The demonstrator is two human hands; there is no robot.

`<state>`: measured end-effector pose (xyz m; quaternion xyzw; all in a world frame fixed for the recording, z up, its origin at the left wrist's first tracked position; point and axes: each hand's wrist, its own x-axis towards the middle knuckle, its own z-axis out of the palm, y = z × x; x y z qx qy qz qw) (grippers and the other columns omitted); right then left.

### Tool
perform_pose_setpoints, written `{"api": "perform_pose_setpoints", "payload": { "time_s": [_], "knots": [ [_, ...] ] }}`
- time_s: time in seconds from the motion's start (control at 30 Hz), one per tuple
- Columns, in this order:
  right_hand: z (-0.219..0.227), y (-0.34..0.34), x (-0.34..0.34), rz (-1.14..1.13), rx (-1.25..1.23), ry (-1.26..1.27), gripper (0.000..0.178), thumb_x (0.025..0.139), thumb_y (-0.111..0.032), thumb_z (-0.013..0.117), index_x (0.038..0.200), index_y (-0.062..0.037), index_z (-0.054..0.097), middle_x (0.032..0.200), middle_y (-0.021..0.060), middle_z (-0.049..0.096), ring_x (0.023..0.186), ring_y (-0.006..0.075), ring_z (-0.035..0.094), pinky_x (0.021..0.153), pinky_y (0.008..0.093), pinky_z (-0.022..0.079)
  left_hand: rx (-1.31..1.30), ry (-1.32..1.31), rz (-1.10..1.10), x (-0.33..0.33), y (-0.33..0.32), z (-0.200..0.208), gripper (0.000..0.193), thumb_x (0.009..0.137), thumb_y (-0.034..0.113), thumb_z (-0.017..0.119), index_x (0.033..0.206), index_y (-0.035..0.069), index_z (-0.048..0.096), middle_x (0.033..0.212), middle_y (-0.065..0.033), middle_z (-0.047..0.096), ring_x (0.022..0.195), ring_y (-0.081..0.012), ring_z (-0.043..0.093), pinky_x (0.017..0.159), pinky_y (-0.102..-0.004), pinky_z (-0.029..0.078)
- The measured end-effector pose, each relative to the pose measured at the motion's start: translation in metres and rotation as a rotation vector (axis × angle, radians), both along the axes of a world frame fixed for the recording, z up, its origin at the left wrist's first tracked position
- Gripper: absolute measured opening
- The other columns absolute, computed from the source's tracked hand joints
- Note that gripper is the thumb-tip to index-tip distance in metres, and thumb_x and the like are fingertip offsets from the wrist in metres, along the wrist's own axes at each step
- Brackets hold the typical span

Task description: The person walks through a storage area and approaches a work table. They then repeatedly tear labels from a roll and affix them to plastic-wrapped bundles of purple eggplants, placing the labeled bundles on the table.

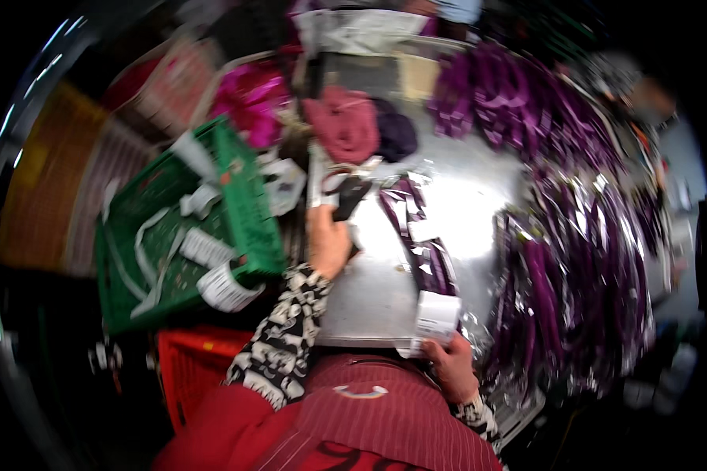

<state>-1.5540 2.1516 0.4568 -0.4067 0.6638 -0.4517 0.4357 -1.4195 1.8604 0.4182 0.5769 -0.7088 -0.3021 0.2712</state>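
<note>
The left hand [330, 245] holds a dark thing [351, 198], too blurry to name. The right hand [452, 367], at 5 o'clock, pinches a white label [437, 312]. Long purple eggplants [434, 271] lie near the middle, toward 3 o'clock, on the shiny table [369, 302]. A green crate [247, 188] sits at 9 o'clock.
</note>
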Motion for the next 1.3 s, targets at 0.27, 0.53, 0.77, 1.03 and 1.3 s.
{"api": "perform_pose_setpoints", "payload": {
  "time_s": [0.27, 0.53, 0.77, 1.03, 1.3],
  "knots": [
    [0.01, 0.006, 0.009, -0.191, 0.13, -0.228, 0.024, 0.09, -0.01, 0.065, 0.109, 0.003, 0.06, 0.095, 0.0051, 0.068, 0.084, 0.0121, 0.062, 0.077, 0.027, 0.05, 0.386, 0.558, -0.053, 0.009, 0.007, -0.009, 0.021, 0.087, 0.009, 0.057, 0.102, -0.005, 0.061, 0.09, -0.0086, 0.064, 0.076, -0.0147, 0.059, 0.067, -0.029, 0.049],
    [0.015, -0.009, 0.017, 0.099, -0.122, 0.159, 0.027, 0.093, -0.011, 0.062, 0.116, 0.0044, 0.058, 0.105, 0.0081, 0.068, 0.093, 0.0138, 0.063, 0.083, 0.0281, 0.051, 0.499, 0.866, 0.116, 0.018, 0.027, -0.064, 0.008, 0.076, 0.002, 0.065, 0.081, 0.001, 0.059, 0.069, -0.0015, 0.057, 0.067, -0.0111, 0.06, 0.058, -0.0275, 0.049],
    [-0.005, -0.006, 0.019, 0.027, 0.02, 0.084, 0.03, 0.095, -0.014, 0.061, 0.119, 0.0038, 0.057, 0.107, 0.0085, 0.068, 0.095, 0.0137, 0.064, 0.085, 0.0292, 0.052, 0.541, 1.039, 0.281, 0.044, 0.016, -0.032, 0.032, 0.075, -0.011, 0.051, 0.104, 0.002, 0.049, 0.071, -0.0068, 0.056, 0.053, -0.0168, 0.055, 0.045, -0.0287, 0.043],
    [-0.012, 0.013, 0.026, -0.212, 0.118, 0.021, 0.031, 0.095, -0.018, 0.063, 0.118, 0.0029, 0.057, 0.106, 0.0064, 0.068, 0.093, 0.0123, 0.062, 0.085, 0.028, 0.05, 1.0, 0.872, -0.195, 0.051, 0.022, -0.016, 0.052, 0.092, 0.058, 0.052, 0.081, 0.007, 0.057, 0.059, 0.0027, 0.05, 0.044, -0.0065, 0.044, 0.04, -0.0217, 0.036],
    [0.005, 0.035, 0.004, -0.709, 0.221, 0.055, 0.034, 0.093, -0.021, 0.066, 0.116, 0.0031, 0.058, 0.101, 0.0051, 0.067, 0.088, 0.0111, 0.062, 0.079, 0.0267, 0.048, 0.875, 0.213, -1.392, 0.043, 0.142, -0.04, 0.02, 0.089, 0.022, 0.065, 0.101, 0.005, 0.065, 0.079, -0.0056, 0.063, 0.068, -0.0097, 0.057, 0.06, -0.0258, 0.046]
  ]
}}
